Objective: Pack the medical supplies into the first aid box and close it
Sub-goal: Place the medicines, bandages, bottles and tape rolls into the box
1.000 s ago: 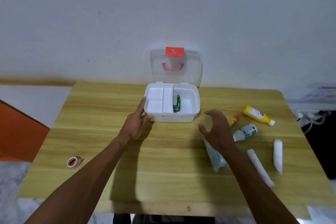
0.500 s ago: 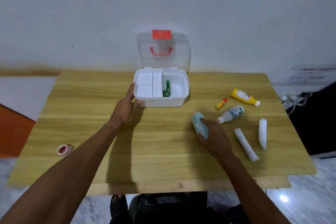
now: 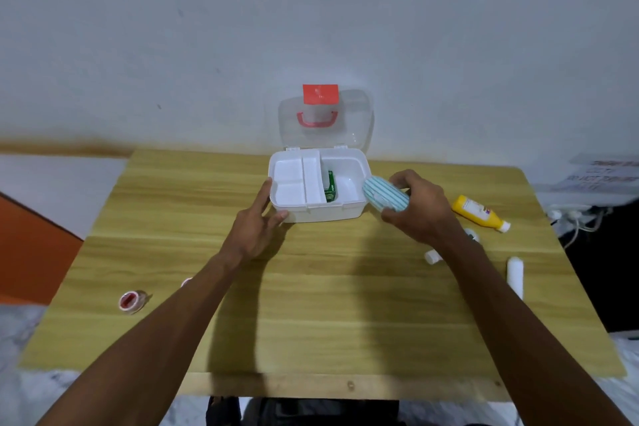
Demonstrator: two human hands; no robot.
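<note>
The right hand [image 3: 420,209] holds a striped roll [image 3: 385,198] in a pinching grip beside the open first aid box [image 3: 316,214] (lid upright); the left hand [image 3: 256,230], fingers spread, touches its left wall.

— What do we have on the table [image 3: 311,304]?
— It's pale wood grain. The open white box [image 3: 320,213] stands near the far edge, its clear lid against the wall.
— And to our right?
— A yellow bottle [image 3: 479,213] lies on its side, a white tube [image 3: 515,273] lies nearer the right edge, and a white cap [image 3: 433,256] shows beside our forearm.
— To our left?
— A red tape roll [image 3: 131,301] lies near the left edge, well apart from the box.
</note>
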